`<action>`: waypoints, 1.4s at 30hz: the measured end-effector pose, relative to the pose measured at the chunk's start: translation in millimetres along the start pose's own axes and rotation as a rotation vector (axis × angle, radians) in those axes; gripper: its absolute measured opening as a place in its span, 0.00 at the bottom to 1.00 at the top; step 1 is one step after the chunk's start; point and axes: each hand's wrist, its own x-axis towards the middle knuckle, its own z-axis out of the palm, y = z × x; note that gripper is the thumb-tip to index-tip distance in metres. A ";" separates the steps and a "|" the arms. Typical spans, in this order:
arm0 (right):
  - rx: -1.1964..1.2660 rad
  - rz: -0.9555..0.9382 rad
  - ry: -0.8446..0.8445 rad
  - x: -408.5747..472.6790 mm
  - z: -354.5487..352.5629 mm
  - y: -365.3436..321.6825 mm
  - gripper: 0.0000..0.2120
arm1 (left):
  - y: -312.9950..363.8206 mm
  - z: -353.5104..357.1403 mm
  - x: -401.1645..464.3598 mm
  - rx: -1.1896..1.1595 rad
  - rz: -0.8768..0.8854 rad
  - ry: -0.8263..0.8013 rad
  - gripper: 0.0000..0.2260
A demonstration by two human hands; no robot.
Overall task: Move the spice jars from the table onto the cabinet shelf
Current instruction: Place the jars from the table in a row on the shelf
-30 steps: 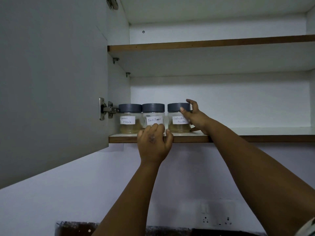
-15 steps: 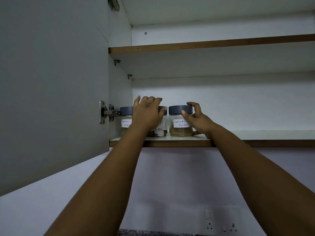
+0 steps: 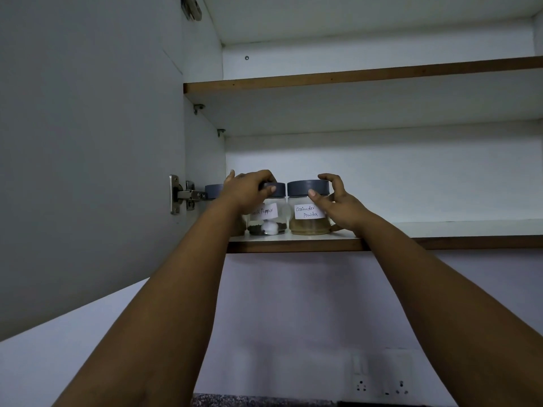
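Since half a second ago the left hand [image 3: 245,190] has settled lower over the grey lid of the pepper jar [image 3: 266,214], its grip now curled down around that round lid with the thumb pressed on the front rim, uncovering more of the paper label. Right hand [image 3: 338,202] has hardly shifted: its grip is clasped on the coriander jar [image 3: 309,207], thumb tip on the lid's edge and fingers arched over the far side. Both jars are squat, clear cylinders with smooth matte lids and handwritten white labels; they stand upright, just beside each other, on the lower cabinet shelf [image 3: 440,240], a white board with a brown wooden edge. One holds dark grains and a white lump, the other tan powder. A third jar [image 3: 214,191] shows only a sliver of lid behind the left wrist, next to the metal hinge [image 3: 183,195] of the open flat door [image 3: 88,157].
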 end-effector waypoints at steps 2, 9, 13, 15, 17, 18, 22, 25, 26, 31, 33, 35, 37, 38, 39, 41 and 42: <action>0.006 0.009 -0.002 -0.6 -0.4 -1.2 0.30 | 0.6 1.3 -1.4 -0.001 -0.010 0.009 0.11; -0.013 0.064 0.003 -12.9 -3.6 -6.0 0.49 | 10.4 10.6 -16.1 -0.010 0.005 0.135 0.18; -0.241 0.009 0.042 -38.1 -12.0 -5.9 0.46 | 27.8 13.3 -50.2 -0.169 0.025 0.393 0.16; -0.538 -0.065 0.096 -60.9 -6.8 2.7 0.40 | 42.3 18.4 -75.1 -0.310 0.031 0.546 0.14; -0.773 -0.202 0.233 -90.1 5.8 17.1 0.35 | 62.8 28.3 -99.2 -0.471 0.014 0.672 0.12; -0.823 -0.271 0.271 -105.4 12.9 24.6 0.35 | 74.8 36.4 -109.4 -0.539 0.004 0.711 0.11; -0.774 -0.331 0.288 -163.0 34.4 59.0 0.33 | 121.6 81.5 -147.2 -0.496 -0.001 0.701 0.12; -0.586 -0.239 0.297 -214.5 51.1 90.5 0.32 | 141.1 129.8 -188.9 -0.438 0.020 0.574 0.13; -0.556 -0.198 0.262 -233.4 56.8 105.0 0.33 | 143.8 148.0 -207.0 -0.430 0.014 0.506 0.13; -0.485 0.151 0.039 -336.7 82.5 177.3 0.32 | 148.0 242.8 -318.8 -0.428 -0.124 0.086 0.18; -0.529 0.323 -0.174 -379.8 95.1 196.3 0.30 | 153.6 269.8 -370.7 -0.436 -0.235 -0.160 0.21; -0.642 0.437 -0.558 -420.2 108.1 208.4 0.33 | 159.7 288.4 -421.7 -0.363 -0.314 -0.477 0.23; -0.685 0.440 -0.895 -454.9 119.2 215.5 0.39 | 163.1 299.2 -465.6 -0.271 -0.339 -0.796 0.27; -0.674 0.454 -1.000 -469.1 122.6 217.4 0.43 | 163.9 302.2 -483.1 -0.255 -0.362 -0.905 0.28; -0.654 0.481 -1.068 -481.2 125.6 220.6 0.46 | 164.4 303.6 -497.3 -0.243 -0.387 -0.974 0.29; -0.613 0.500 -1.070 -494.8 124.6 222.2 0.43 | 163.2 305.7 -516.1 -0.233 -0.430 -1.057 0.30; -0.585 0.504 -1.040 -498.1 122.3 223.9 0.39 | 162.3 306.4 -522.1 -0.237 -0.446 -1.085 0.32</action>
